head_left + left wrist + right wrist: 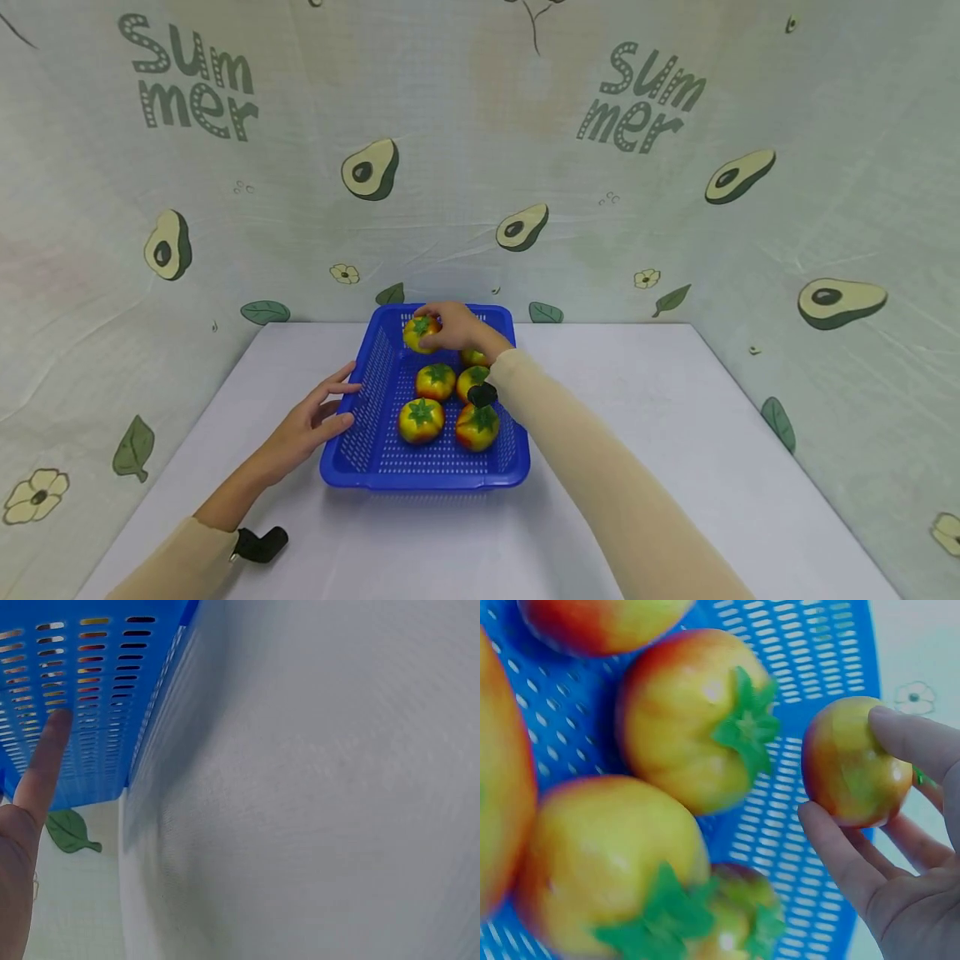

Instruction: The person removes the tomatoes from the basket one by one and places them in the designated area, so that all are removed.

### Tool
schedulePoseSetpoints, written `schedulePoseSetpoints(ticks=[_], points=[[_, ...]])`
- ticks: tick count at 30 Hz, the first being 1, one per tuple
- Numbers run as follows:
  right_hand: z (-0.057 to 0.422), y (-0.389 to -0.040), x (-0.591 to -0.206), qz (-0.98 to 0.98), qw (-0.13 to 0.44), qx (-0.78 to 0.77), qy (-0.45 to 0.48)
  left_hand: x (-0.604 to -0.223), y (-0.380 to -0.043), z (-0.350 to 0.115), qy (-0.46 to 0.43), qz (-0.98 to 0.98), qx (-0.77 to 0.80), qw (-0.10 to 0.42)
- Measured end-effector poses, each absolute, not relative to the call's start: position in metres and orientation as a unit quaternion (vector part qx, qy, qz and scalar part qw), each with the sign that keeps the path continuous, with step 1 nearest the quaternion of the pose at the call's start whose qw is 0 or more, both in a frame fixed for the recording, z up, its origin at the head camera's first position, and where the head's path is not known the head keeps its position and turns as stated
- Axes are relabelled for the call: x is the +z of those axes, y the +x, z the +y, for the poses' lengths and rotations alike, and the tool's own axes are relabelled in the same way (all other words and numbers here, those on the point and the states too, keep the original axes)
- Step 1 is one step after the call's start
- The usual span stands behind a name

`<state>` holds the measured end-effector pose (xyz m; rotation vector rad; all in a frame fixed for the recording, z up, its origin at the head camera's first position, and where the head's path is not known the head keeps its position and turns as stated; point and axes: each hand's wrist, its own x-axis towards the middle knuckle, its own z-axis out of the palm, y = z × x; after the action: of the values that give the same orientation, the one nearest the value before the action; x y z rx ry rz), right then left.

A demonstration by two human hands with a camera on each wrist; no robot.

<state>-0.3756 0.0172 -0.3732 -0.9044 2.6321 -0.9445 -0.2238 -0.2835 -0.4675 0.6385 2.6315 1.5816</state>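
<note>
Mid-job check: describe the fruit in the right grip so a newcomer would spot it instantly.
On the white table sits a blue perforated basket. Near its far end, left of centre, find the yellow-and-red fruit with a green leafy top. It alone is held, by the right grip; the other visible fruits are not.

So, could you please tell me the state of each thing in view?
Blue basket: upright on the white table
Five fruits: resting in the basket, ungripped
Sixth fruit: gripped, near the basket's far left corner
Right hand: curled round the sixth fruit
Left hand: fingers spread at the basket's left side
</note>
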Motion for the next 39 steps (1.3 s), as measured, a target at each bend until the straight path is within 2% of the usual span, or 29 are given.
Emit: schedulePoseSetpoints(ticks=[21, 39], points=[[0.088, -0.352, -0.326, 0.885, 0.042, -0.309, -0.345, -0.465, -0.219, -0.277, 0.230, 0.850, 0.472, -0.047], [0.167, -0.349, -0.330, 0.896, 0.030, -0.344, -0.278, -0.466, -0.217, -0.279, 0.225, 0.851, 0.473, -0.047]])
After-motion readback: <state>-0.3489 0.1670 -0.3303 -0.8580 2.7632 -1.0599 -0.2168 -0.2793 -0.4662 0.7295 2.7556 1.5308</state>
